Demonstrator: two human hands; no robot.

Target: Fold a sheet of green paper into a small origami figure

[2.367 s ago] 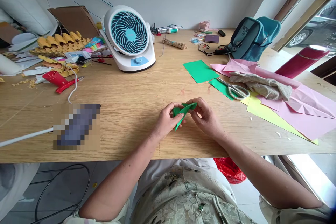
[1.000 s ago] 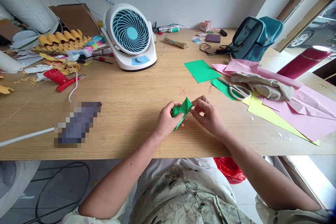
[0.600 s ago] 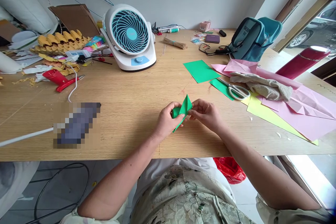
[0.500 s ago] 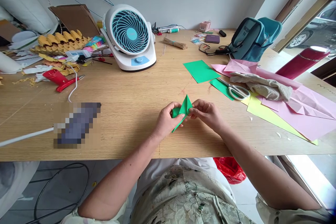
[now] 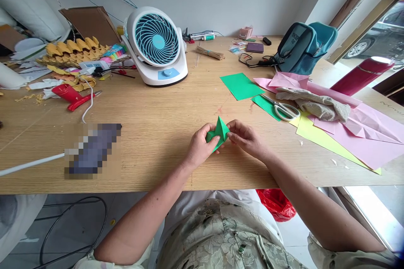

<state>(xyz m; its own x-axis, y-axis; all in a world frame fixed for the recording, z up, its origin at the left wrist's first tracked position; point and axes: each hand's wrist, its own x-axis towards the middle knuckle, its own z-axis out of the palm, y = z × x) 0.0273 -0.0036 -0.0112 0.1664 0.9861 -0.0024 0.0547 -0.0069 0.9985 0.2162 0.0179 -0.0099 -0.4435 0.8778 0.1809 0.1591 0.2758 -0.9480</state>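
A piece of folded green paper (image 5: 221, 128), with a pointed flap standing up, is held between my two hands just above the wooden table. My left hand (image 5: 202, 143) grips its left side, the thumb pressed on the front of the fold. On the right edge, my right hand (image 5: 245, 136) pinches the paper between thumb and forefinger. Part of the paper's lower edge is hidden behind my fingers. Beyond my hands, a flat green sheet (image 5: 241, 86) lies on the table, with another green sheet (image 5: 266, 106) partly under the scissors (image 5: 285, 111).
A white and blue fan (image 5: 157, 46) stands at the back left. To the right are a grey glove (image 5: 328, 105), pink paper (image 5: 356, 143), yellow paper (image 5: 328, 143), a red bottle (image 5: 362, 75) and a blue bag (image 5: 299, 48). A red heat-gun-shaped tool (image 5: 71, 96) and a blurred-out item (image 5: 94, 149) lie left.
The green paper has turned slightly in my hands, its tip shifting left and a little down. More of the right-hand face of the flap now shows.
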